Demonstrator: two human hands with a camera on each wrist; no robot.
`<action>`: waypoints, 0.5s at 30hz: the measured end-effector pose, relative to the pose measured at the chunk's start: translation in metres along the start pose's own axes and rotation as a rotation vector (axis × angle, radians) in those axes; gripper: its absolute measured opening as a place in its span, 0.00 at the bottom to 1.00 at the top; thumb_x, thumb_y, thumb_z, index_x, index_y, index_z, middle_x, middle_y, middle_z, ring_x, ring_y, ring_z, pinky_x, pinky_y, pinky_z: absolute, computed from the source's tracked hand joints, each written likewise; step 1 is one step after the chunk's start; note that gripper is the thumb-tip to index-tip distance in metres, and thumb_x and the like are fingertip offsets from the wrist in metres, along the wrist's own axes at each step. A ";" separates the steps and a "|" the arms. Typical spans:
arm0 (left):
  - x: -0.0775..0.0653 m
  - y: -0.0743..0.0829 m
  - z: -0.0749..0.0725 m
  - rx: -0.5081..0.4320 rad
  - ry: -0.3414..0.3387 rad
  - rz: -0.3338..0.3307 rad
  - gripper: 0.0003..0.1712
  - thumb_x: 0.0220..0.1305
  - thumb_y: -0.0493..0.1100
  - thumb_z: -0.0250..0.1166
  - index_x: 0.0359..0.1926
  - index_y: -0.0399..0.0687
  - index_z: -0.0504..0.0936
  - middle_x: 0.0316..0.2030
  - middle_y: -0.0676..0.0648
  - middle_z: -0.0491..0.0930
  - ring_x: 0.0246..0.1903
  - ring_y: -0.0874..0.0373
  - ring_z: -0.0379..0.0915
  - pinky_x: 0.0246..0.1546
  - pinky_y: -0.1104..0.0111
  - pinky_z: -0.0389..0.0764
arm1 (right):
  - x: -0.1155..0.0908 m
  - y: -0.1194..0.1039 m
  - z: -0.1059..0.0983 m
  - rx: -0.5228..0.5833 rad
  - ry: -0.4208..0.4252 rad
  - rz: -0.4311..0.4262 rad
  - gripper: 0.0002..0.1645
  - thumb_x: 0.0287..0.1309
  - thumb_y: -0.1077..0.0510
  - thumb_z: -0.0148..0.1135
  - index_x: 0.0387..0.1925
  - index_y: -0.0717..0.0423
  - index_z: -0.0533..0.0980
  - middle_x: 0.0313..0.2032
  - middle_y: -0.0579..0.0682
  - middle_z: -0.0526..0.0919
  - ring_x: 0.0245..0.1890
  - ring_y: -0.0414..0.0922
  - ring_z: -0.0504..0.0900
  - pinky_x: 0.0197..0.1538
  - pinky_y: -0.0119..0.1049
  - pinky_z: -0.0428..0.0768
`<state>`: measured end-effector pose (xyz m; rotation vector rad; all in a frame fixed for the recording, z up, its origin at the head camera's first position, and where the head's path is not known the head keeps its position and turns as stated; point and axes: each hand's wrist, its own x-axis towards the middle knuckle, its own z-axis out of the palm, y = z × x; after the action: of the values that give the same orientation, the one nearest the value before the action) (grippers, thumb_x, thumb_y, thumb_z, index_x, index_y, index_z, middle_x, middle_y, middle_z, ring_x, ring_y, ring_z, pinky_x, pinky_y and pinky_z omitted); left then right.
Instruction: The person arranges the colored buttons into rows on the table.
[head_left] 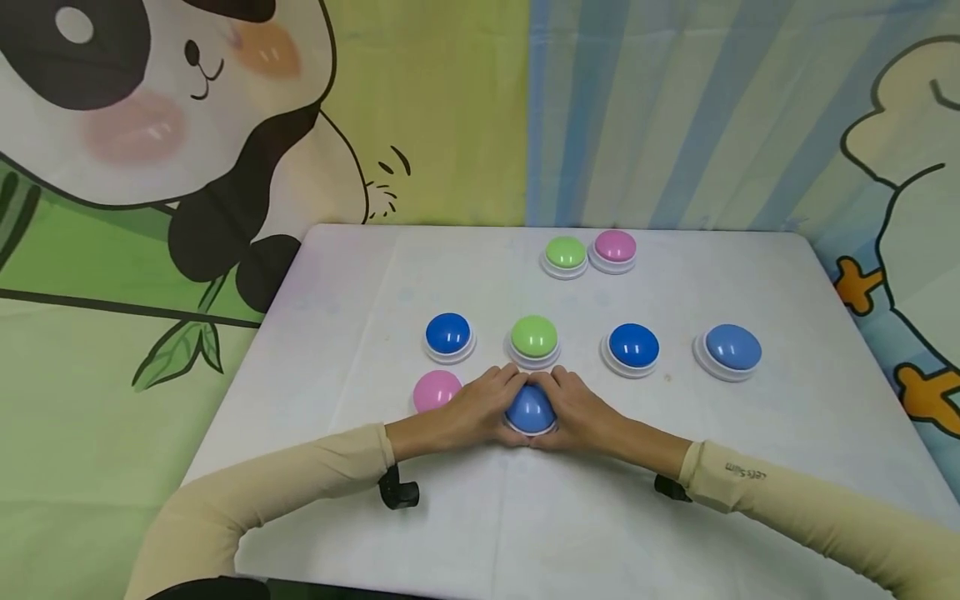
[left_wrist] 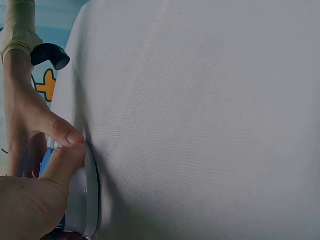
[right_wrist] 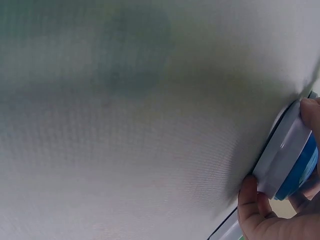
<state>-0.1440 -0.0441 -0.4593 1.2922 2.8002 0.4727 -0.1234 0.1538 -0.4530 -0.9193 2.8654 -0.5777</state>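
A blue domed push button (head_left: 531, 408) on a white round base sits near the middle of the white table. My left hand (head_left: 480, 407) grips it from the left and my right hand (head_left: 583, 412) from the right. Their thumbs meet at its near side, as the left wrist view shows with the left hand (left_wrist: 30, 207) below the right hand (left_wrist: 30, 112). Index fingers come together at the far side. In the right wrist view, fingertips press the white base (right_wrist: 282, 155) of the button. A pink button (head_left: 437, 390) is partly hidden behind my left hand.
Just beyond the hands is a green button (head_left: 534, 336), with a blue button (head_left: 447, 333) to its left. Two blue buttons, one nearer (head_left: 633, 345) and one farther right (head_left: 732, 347), stand rightward. Green (head_left: 566, 252) and pink (head_left: 615, 246) buttons sit near the table's back edge.
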 end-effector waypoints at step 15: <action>-0.001 0.000 0.004 0.048 0.018 -0.006 0.50 0.43 0.71 0.64 0.60 0.47 0.64 0.47 0.51 0.69 0.44 0.61 0.66 0.44 0.74 0.77 | 0.000 0.003 0.003 -0.024 0.025 -0.018 0.49 0.33 0.37 0.73 0.57 0.50 0.62 0.41 0.52 0.69 0.39 0.43 0.69 0.41 0.35 0.75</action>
<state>-0.1429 -0.0441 -0.4636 1.2949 2.8464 0.4219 -0.1246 0.1551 -0.4569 -0.9496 2.8949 -0.5618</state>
